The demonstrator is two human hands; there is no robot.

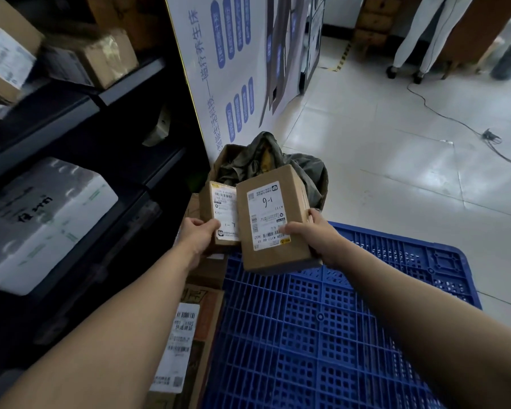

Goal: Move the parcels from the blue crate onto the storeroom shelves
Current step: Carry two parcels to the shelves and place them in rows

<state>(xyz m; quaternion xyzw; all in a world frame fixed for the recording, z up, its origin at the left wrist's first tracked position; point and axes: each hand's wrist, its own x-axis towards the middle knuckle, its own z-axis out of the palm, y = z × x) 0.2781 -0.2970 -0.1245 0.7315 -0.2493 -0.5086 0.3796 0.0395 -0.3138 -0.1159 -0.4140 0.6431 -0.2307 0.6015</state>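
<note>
The larger brown cardboard parcel (273, 219) carries a white shipping label with "1-6" handwritten on it and printed codes that read roughly "K117" and "H32". The smaller brown cardboard parcel (220, 215), just beside it on the side away from the blue slatted plastic crate (322, 326), bears a white label with a handwritten mark like "L-1" (the printed lines are too small to read).

The right hand (313, 236) is clamped on the larger parcel, thumb across the label and fingers wrapped round the far edge, holding it above the crate's far rim. The left hand (196, 236) grips the smaller parcel by its near end, thumb on top.

Beside the crate stand dark metal storeroom shelves (80, 119) with boxes on them, among them a white foam box (42, 219) with black handwriting. Beyond the crate sits an olive-green sack (266, 160) against a white board with blue Chinese text (227, 69). A flat labelled carton (189, 343) lies between crate and shelves.
</note>
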